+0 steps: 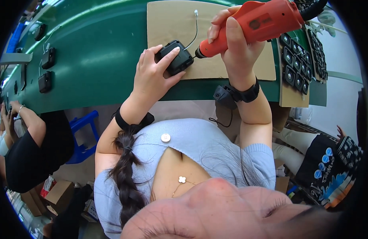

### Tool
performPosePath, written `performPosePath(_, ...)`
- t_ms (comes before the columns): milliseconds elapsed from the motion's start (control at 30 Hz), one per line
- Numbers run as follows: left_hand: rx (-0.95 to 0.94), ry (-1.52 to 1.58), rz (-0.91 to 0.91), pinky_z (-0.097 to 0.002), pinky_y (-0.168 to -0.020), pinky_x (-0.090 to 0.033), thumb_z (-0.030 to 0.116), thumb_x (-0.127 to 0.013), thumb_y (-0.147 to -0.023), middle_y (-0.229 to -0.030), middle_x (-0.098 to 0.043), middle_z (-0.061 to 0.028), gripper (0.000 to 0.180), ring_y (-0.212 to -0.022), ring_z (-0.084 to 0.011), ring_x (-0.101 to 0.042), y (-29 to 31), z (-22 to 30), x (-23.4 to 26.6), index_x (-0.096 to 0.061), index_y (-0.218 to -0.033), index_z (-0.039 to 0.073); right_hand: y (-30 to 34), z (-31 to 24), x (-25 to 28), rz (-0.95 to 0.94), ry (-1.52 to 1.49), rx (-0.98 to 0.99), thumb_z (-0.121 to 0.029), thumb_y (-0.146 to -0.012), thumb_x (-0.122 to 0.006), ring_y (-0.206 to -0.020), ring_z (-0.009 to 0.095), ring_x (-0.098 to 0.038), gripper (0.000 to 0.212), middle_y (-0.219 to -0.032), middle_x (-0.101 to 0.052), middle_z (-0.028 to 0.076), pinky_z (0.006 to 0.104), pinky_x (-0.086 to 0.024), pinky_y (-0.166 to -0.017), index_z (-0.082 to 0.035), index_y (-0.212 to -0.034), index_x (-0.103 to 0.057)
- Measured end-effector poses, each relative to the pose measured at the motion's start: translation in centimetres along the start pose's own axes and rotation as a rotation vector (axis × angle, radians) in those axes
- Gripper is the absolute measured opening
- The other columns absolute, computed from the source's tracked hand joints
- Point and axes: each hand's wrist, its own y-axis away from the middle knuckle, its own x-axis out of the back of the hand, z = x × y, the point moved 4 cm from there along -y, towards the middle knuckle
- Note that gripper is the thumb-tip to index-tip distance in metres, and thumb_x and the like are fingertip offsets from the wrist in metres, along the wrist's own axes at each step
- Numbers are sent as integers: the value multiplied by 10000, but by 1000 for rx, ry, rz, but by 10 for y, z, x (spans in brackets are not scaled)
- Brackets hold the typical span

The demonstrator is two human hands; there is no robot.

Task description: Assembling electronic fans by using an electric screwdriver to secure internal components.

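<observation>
My right hand (240, 47) is wrapped round a red electric screwdriver (259, 24), tilted so its tip points down to the left. That thin bit meets, or nearly meets, the right edge of a small black plastic device (175, 57). My left hand (154, 73) grips this device from the left, with fingers over its top and the thumb along its near side. A thin grey cable (196, 30) runs from the device to a small white connector (196, 13). Beneath them lies a brown cardboard sheet (247, 65) on the green table (100, 59).
Several black parts with round centres (294, 63) sit in rows on cardboard at the right. Similar black devices (45, 81) with cables lie at the left. A blue stool (82, 137) stands below the table edge. Other people work at the left; another person is at the right.
</observation>
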Motion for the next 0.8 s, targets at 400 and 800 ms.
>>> performPosePath(400,7,8,3,-438,-926,-450,271,-829,-686,-1188,-508,-164,587,-1051,-349,-528,2,-2,1,-635,-1237,210,7,-9,-11,459,527,-645,-50,-880,-611,-607,169,-603,286,-856,-611,132,295,-532,-575,-31,-1112,-446)
performPosePath(800,16,-6,-12,-441,-931,-449,259,-826,-678,-1177,-506,-162,579,-1052,-348,-526,0,2,-2,-644,-1224,197,12,-4,-18,-16,717,-665,-190,-955,-581,-657,118,-611,246,-929,-662,102,244,-525,-602,-3,-1114,-572)
